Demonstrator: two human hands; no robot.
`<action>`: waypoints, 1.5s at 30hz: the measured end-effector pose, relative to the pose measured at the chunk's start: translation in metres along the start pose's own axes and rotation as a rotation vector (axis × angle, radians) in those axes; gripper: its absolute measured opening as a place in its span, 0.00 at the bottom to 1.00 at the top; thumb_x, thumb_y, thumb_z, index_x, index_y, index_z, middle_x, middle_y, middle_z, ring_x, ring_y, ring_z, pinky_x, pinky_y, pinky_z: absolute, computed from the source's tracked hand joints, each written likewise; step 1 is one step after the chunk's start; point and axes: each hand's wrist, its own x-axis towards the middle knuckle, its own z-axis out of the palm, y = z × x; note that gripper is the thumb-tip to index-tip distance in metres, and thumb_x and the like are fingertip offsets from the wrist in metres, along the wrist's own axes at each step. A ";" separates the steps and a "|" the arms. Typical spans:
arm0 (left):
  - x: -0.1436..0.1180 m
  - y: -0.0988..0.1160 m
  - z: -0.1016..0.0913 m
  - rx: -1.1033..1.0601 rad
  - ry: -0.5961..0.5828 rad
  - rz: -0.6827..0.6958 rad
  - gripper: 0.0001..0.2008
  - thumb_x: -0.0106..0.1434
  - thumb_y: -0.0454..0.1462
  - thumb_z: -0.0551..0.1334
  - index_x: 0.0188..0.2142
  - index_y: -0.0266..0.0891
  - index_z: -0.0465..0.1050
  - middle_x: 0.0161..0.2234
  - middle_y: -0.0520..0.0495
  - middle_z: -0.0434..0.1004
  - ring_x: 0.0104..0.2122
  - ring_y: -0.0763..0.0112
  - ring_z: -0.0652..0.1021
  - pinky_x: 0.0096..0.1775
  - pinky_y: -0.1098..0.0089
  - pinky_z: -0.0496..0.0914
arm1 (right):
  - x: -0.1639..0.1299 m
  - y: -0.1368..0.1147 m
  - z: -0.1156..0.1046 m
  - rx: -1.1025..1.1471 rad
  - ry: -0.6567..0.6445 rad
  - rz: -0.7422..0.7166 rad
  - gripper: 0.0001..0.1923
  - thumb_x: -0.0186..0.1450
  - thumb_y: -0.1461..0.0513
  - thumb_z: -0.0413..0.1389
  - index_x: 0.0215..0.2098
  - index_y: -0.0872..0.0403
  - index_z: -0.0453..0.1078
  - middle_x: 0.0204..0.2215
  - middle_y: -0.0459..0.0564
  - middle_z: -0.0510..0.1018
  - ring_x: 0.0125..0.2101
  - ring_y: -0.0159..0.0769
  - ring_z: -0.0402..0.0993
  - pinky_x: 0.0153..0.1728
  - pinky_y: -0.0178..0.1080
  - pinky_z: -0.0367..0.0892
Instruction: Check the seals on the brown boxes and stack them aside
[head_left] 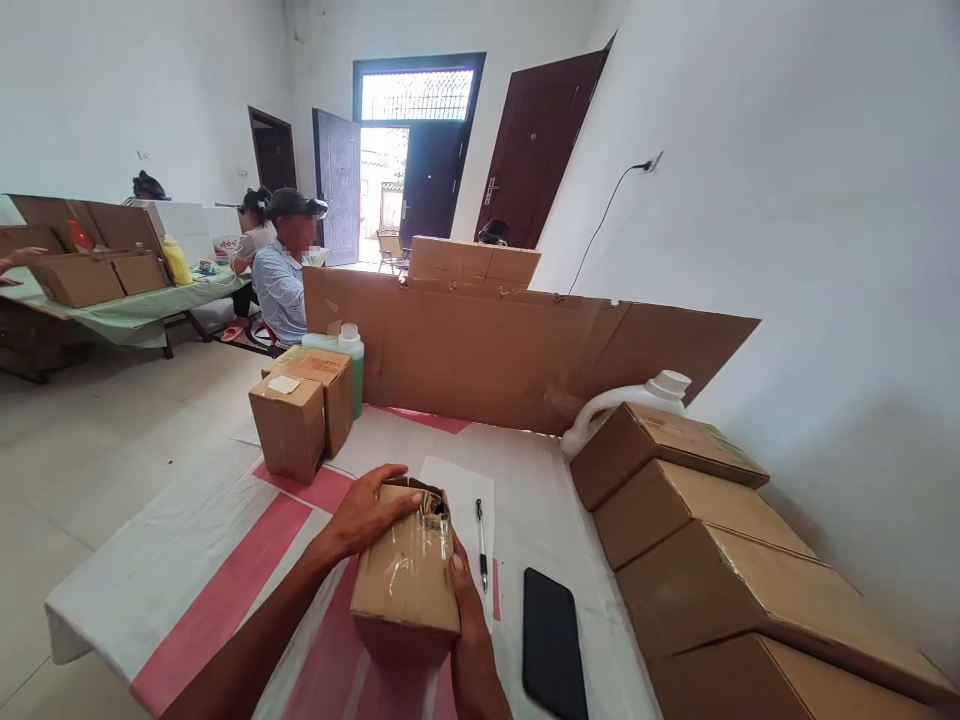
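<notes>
A small brown cardboard box (401, 590) stands on the table in front of me, with clear tape shining on its top and a torn, dark opening at its far end. My left hand (371, 512) grips the box from the left, the thumb lying over the top near the tear. Along the right side presses my right hand (466, 600), its thumb upright against the box edge; its other fingers are hidden. Just beyond lies a white sheet of paper (457, 475), with a black pen (481, 545) at its right. A black phone (553, 640) lies right of my right hand.
Several cardboard boxes (712, 510) line the right edge, by a white jug (637, 400). Two boxes (292, 425) and a green-liquid bottle (351, 365) stand at the far left. A cardboard partition (487, 345) closes the back; a person (281, 270) sits beyond.
</notes>
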 end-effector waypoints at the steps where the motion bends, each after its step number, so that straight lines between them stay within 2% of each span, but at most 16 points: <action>1: -0.006 0.005 0.004 -0.006 -0.049 0.000 0.27 0.57 0.54 0.69 0.50 0.41 0.79 0.49 0.40 0.83 0.48 0.51 0.81 0.49 0.59 0.74 | -0.003 0.003 0.002 0.020 -0.011 0.027 0.35 0.70 0.39 0.46 0.69 0.42 0.61 0.65 0.49 0.71 0.64 0.51 0.67 0.57 0.53 0.71; 3: -0.019 0.014 0.007 -0.035 -0.129 -0.005 0.25 0.60 0.55 0.66 0.47 0.40 0.79 0.43 0.43 0.84 0.41 0.56 0.82 0.41 0.63 0.76 | -0.010 0.007 0.004 0.043 -0.004 0.036 0.38 0.69 0.36 0.45 0.70 0.42 0.59 0.66 0.50 0.70 0.64 0.52 0.66 0.58 0.54 0.70; 5: -0.033 0.024 0.005 -0.037 -0.125 0.004 0.23 0.60 0.54 0.67 0.46 0.40 0.79 0.41 0.44 0.84 0.39 0.57 0.82 0.39 0.65 0.76 | -0.017 0.003 0.006 0.043 0.014 -0.007 0.40 0.67 0.35 0.45 0.71 0.42 0.58 0.67 0.51 0.68 0.65 0.54 0.64 0.59 0.55 0.68; 9: -0.052 0.036 -0.004 0.023 -0.034 0.132 0.19 0.60 0.51 0.68 0.44 0.43 0.80 0.45 0.45 0.84 0.45 0.55 0.81 0.46 0.63 0.76 | -0.030 -0.014 0.012 0.055 -0.010 -0.120 0.39 0.68 0.39 0.47 0.73 0.40 0.52 0.72 0.46 0.57 0.70 0.55 0.53 0.66 0.57 0.59; 11: -0.054 0.034 -0.007 0.001 -0.031 0.200 0.19 0.57 0.51 0.70 0.44 0.43 0.81 0.47 0.44 0.83 0.49 0.53 0.80 0.50 0.61 0.75 | -0.034 -0.019 0.015 0.044 -0.021 -0.149 0.39 0.68 0.41 0.48 0.73 0.40 0.51 0.73 0.44 0.53 0.72 0.55 0.48 0.68 0.58 0.55; 15: -0.053 0.020 -0.003 0.027 -0.020 0.223 0.20 0.54 0.49 0.73 0.44 0.44 0.81 0.48 0.43 0.83 0.51 0.51 0.80 0.53 0.58 0.74 | -0.037 -0.020 0.018 -0.012 -0.020 -0.202 0.36 0.70 0.42 0.49 0.73 0.41 0.52 0.73 0.45 0.54 0.72 0.55 0.46 0.69 0.58 0.50; 19: -0.055 0.016 0.003 0.174 0.060 0.229 0.21 0.55 0.46 0.74 0.48 0.47 0.81 0.49 0.44 0.82 0.51 0.53 0.80 0.54 0.57 0.74 | -0.034 -0.028 0.016 -0.051 0.002 -0.146 0.33 0.71 0.46 0.50 0.72 0.42 0.55 0.72 0.48 0.57 0.71 0.53 0.50 0.69 0.56 0.50; 23: -0.056 0.018 0.004 0.226 0.069 0.268 0.16 0.57 0.46 0.73 0.44 0.47 0.82 0.46 0.46 0.83 0.48 0.56 0.81 0.52 0.59 0.76 | -0.022 -0.048 0.017 -0.129 0.057 -0.103 0.25 0.73 0.50 0.49 0.66 0.45 0.63 0.66 0.53 0.66 0.66 0.50 0.62 0.66 0.54 0.60; 27: -0.054 0.019 0.001 0.252 0.084 0.274 0.14 0.58 0.46 0.72 0.43 0.46 0.82 0.44 0.47 0.83 0.46 0.58 0.82 0.49 0.61 0.77 | -0.009 -0.062 0.024 -0.276 0.088 -0.178 0.21 0.71 0.58 0.50 0.61 0.50 0.66 0.58 0.55 0.73 0.58 0.46 0.70 0.61 0.53 0.66; 30: -0.051 0.020 -0.001 0.283 0.065 0.285 0.14 0.59 0.45 0.72 0.44 0.46 0.81 0.44 0.48 0.83 0.46 0.60 0.82 0.48 0.63 0.78 | -0.008 -0.066 0.030 -0.364 0.161 -0.231 0.20 0.68 0.63 0.48 0.57 0.51 0.68 0.51 0.55 0.76 0.51 0.45 0.75 0.54 0.52 0.72; 33: -0.051 0.023 -0.002 0.318 0.032 0.329 0.14 0.59 0.44 0.72 0.45 0.47 0.81 0.45 0.49 0.83 0.47 0.61 0.82 0.47 0.64 0.77 | -0.010 -0.066 0.033 -0.451 0.212 -0.281 0.19 0.67 0.65 0.47 0.54 0.52 0.69 0.46 0.55 0.77 0.46 0.45 0.76 0.48 0.50 0.74; 38: -0.056 0.024 0.004 0.530 0.169 0.480 0.16 0.64 0.43 0.68 0.51 0.46 0.78 0.47 0.47 0.82 0.46 0.60 0.81 0.49 0.59 0.76 | -0.012 -0.064 0.034 -0.500 0.198 -0.313 0.19 0.71 0.63 0.47 0.58 0.53 0.67 0.51 0.57 0.76 0.52 0.45 0.74 0.54 0.50 0.72; 40: -0.058 0.024 0.008 0.597 0.188 0.513 0.16 0.65 0.43 0.67 0.52 0.46 0.77 0.48 0.47 0.81 0.47 0.58 0.80 0.50 0.58 0.75 | -0.011 -0.064 0.032 -0.483 0.209 -0.310 0.18 0.72 0.62 0.47 0.59 0.52 0.67 0.52 0.56 0.76 0.53 0.44 0.74 0.54 0.49 0.72; 45: -0.053 0.022 0.014 0.612 0.210 0.574 0.10 0.66 0.42 0.66 0.46 0.45 0.77 0.44 0.49 0.81 0.46 0.60 0.79 0.50 0.59 0.73 | -0.006 -0.068 0.028 -0.414 0.205 -0.248 0.15 0.75 0.58 0.47 0.55 0.50 0.69 0.48 0.53 0.77 0.49 0.41 0.75 0.51 0.45 0.73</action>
